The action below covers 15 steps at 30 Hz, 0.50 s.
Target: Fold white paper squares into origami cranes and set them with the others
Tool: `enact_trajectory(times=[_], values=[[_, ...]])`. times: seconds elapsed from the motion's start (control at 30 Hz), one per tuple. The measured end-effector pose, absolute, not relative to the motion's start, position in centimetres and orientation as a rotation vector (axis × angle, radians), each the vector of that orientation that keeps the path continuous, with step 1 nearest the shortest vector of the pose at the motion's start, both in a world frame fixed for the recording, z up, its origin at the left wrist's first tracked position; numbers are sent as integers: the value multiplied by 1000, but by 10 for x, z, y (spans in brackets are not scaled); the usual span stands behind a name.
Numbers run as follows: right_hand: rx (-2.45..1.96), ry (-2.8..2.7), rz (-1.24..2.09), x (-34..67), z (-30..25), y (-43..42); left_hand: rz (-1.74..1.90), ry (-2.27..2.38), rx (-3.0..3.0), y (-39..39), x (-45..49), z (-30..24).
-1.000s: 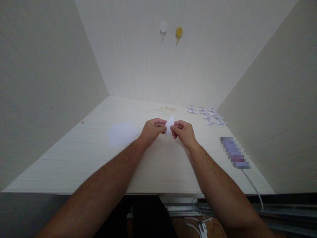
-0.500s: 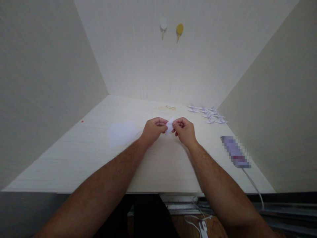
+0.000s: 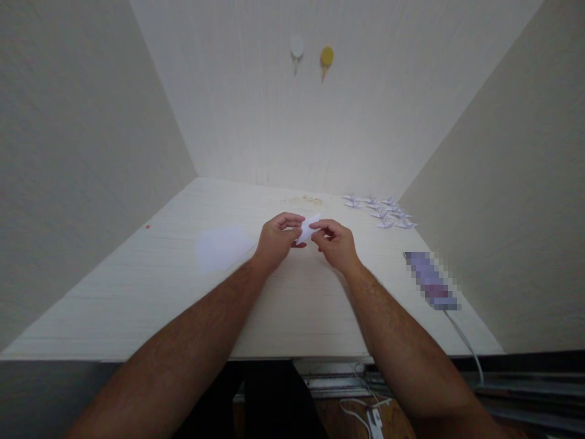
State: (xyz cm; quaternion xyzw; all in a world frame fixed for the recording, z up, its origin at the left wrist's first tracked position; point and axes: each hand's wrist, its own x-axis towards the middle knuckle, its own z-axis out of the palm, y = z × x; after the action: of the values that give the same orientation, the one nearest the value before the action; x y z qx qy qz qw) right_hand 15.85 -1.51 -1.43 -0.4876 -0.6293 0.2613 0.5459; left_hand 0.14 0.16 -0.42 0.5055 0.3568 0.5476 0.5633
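A small folded piece of white paper [image 3: 307,228] is held up over the middle of the table, tilted with its upper end to the right. My left hand [image 3: 278,239] grips its left side between thumb and fingers. On its right edge, the thumb and fingertips of my right hand [image 3: 336,242] pinch the paper. Left of my hands lies flat white paper [image 3: 222,247]; I cannot tell how many sheets. Several folded white paper cranes [image 3: 386,213] stand grouped at the back right of the table.
A phone-like device [image 3: 429,280], blurred out, lies at the right with a white cable [image 3: 464,338] running over the front edge. Walls enclose the white table [image 3: 301,317] at back and sides. A white hook [image 3: 297,47] and a yellow hook [image 3: 326,57] are on the back wall.
The folded paper has turned and shows a wider face. My left hand has shifted slightly left, with its fingers more spread, and my right fingers have changed their hold.
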Motion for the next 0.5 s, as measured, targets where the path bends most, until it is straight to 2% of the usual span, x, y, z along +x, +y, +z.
enact_trajectory(times=[0.23,0.5], values=[[-1158,-1554,605,156,-9,-17,1285,899,1239,2,2,-5],[-1152,-1484,744,156,-7,-18,1316,936,1238,2,3,-4]])
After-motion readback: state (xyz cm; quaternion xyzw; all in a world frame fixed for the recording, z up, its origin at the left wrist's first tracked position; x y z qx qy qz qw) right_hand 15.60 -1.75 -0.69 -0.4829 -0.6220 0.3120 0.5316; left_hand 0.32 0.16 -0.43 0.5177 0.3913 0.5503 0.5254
